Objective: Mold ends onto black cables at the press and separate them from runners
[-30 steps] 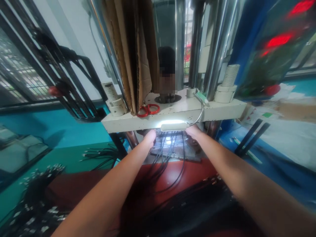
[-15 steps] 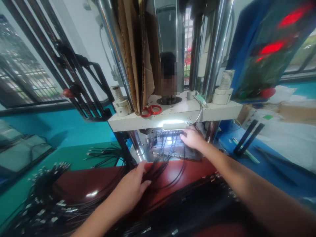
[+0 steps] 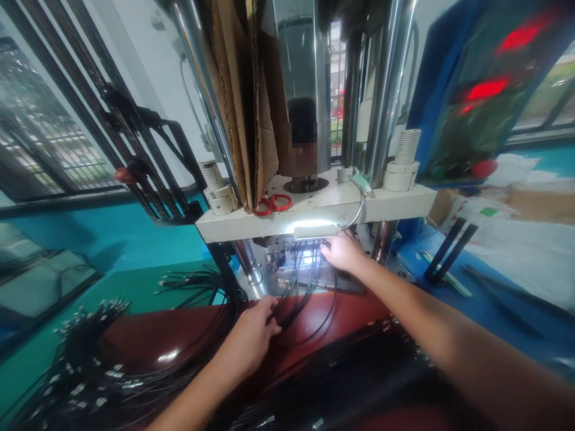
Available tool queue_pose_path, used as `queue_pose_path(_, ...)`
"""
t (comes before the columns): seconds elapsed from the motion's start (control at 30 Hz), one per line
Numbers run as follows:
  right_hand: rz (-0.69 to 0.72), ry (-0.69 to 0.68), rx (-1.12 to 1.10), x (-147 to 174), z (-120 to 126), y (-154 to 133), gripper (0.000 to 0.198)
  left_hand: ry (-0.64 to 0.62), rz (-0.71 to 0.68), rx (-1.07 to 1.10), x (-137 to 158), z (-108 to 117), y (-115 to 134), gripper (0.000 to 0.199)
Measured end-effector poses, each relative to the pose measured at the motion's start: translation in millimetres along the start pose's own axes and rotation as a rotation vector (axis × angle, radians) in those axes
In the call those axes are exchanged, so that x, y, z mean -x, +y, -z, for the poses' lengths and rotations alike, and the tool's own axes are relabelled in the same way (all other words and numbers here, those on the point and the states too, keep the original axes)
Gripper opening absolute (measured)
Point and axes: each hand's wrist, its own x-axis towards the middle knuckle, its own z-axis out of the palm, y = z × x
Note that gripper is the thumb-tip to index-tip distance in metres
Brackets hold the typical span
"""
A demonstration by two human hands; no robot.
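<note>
Several thin black cables (image 3: 294, 299) run from the lit metal mould (image 3: 287, 257) under the press plate down over a dark red surface. My left hand (image 3: 256, 335) is at the lower part of these cables, its fingers curled round the bundle. Beneath the plate, my right hand (image 3: 345, 252) reaches in at the upper cable ends, thumb pointing left and fingers closed. Its fingertips are partly hidden by the lamp (image 3: 317, 231), and one cable hangs in a loop below it. What exactly the right fingertips pinch is not visible.
The white press plate (image 3: 381, 206) spans above both hands, with red-handled scissors (image 3: 274, 205) and cardboard (image 3: 242, 120) on it. Cable piles lie at left (image 3: 76, 371) and in front (image 3: 341, 377). At right, two black bars (image 3: 451, 251) stand on a blue surface.
My left hand has moved slightly right, and its spread fingers have closed in on the cables. The right hand has shifted slightly left under the plate. The view has moved a little.
</note>
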Motion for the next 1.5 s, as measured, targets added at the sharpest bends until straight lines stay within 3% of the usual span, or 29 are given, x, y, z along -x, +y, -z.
queue_pose_path(0.27,0.135,-0.098,0.107,-10,5,2,0.030,0.037,-0.031,0.055,-12,-8,12,0.020)
queue_pose_path(0.8,0.082,-0.062,0.061,-5,4,-12,0.041,0.060,-0.076,0.096,-11,-9,0,0.019)
queue_pose_path(1.1,0.094,-0.028,0.093,-1,4,-32,0.042,0.328,-0.144,0.065,-9,-5,-3,0.027)
queue_pose_path(1.33,0.186,-0.107,0.162,-7,9,-31,0.031,0.330,-0.168,0.049,-7,-6,-4,0.023)
queue_pose_path(1.5,0.169,-0.141,0.168,-9,15,-31,0.035,0.304,-0.154,0.028,-8,-6,-6,0.022)
